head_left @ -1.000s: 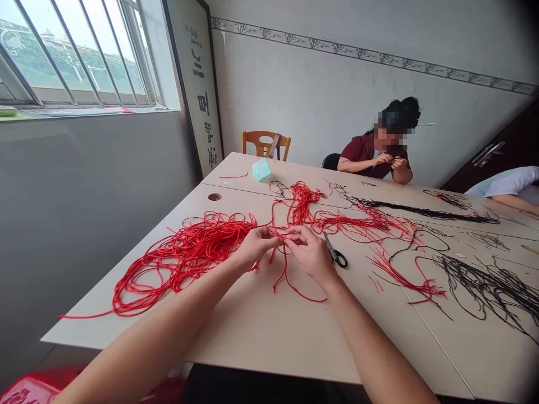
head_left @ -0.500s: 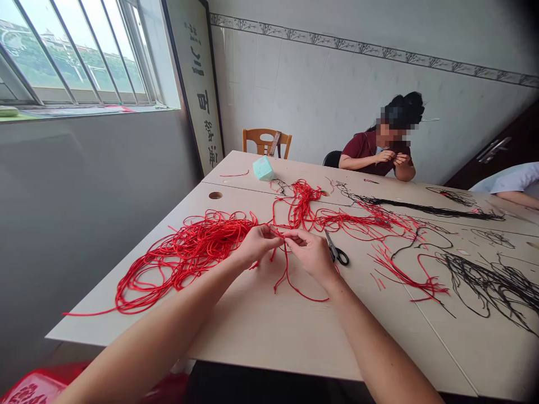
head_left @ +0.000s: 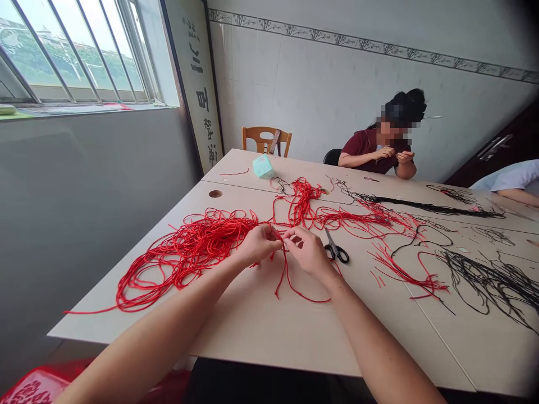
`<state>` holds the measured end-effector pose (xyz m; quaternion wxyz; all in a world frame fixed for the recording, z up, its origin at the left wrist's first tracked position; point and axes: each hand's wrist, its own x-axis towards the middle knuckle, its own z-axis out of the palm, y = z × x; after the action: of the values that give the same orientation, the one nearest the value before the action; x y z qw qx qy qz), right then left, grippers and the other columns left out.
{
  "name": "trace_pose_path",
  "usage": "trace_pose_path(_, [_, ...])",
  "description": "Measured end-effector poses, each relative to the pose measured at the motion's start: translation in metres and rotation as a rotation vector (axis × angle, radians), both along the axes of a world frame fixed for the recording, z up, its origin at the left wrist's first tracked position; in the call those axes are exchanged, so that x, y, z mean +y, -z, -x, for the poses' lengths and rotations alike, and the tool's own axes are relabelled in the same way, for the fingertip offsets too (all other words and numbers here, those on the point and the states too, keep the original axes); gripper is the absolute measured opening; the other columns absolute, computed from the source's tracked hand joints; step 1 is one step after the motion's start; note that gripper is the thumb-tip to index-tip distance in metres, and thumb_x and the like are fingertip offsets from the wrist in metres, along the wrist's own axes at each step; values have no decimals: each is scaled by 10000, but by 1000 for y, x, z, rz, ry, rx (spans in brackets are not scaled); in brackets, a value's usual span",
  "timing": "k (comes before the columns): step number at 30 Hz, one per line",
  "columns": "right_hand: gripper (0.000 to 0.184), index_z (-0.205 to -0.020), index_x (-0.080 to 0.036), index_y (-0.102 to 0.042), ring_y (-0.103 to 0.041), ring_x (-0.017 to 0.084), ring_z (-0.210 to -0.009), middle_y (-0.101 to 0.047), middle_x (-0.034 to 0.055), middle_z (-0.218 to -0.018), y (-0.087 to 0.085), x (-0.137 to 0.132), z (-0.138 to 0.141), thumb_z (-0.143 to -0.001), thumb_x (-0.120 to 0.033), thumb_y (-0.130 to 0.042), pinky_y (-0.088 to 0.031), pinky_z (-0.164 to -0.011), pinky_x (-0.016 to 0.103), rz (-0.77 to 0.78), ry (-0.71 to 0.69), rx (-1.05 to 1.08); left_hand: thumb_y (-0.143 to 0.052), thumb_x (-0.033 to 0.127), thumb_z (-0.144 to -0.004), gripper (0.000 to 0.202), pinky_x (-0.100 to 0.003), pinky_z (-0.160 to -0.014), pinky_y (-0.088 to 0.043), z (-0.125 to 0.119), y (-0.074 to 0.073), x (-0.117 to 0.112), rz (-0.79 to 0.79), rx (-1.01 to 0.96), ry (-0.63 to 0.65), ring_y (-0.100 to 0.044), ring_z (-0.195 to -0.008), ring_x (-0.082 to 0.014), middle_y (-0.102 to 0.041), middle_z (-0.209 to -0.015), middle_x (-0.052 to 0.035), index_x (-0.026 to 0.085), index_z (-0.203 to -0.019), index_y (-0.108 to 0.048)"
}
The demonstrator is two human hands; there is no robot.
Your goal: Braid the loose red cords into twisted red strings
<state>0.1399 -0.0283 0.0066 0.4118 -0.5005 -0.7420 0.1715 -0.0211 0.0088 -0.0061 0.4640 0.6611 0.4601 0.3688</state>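
My left hand and my right hand meet above the table, fingertips pinched on a thin red cord. Its loose ends hang from between them and curve over the tabletop. The exact spot they grip is partly hidden by my fingers. Beside my left hand lies a big loose heap of red cord. Scissors with black handles rest just right of my right hand. Beyond my hands is a bunch of twisted red cords.
On the table to the right lie cut red cords and black cords. A pale green box stands near the far edge. Across the table a person handles something small; another person's sleeve shows at right.
My fingertips have shifted slightly on the red cord, the right hand's fingers bending more. The hanging ends have swung a little. The person opposite has moved their hands slightly apart.
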Motion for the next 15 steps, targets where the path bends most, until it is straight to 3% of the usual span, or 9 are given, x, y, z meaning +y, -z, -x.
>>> trace_pose_path(7, [160,-847,-175,-560,-549,130,-654,-588,9,-750,8,9,-4,-817,-320,-499,-441,-603,248,191,-65,218,-636,267,-593,133,-205,-467,-334,-2,-15,-6,39,1,22,-453,-489,-90,-539,-546,19,151,-609,-573])
trace_pose_path(15, [186,-825,-170,-543,-466,117,-614,-528,-2,-721,12,12,-7,-822,-347,-487,-375,-554,229,209,-9,311,-591,333,-662,194,-219,-409,-281,0,-9,-7,59,57,137,-374,-402,-74,-522,-504,23,148,-672,-647])
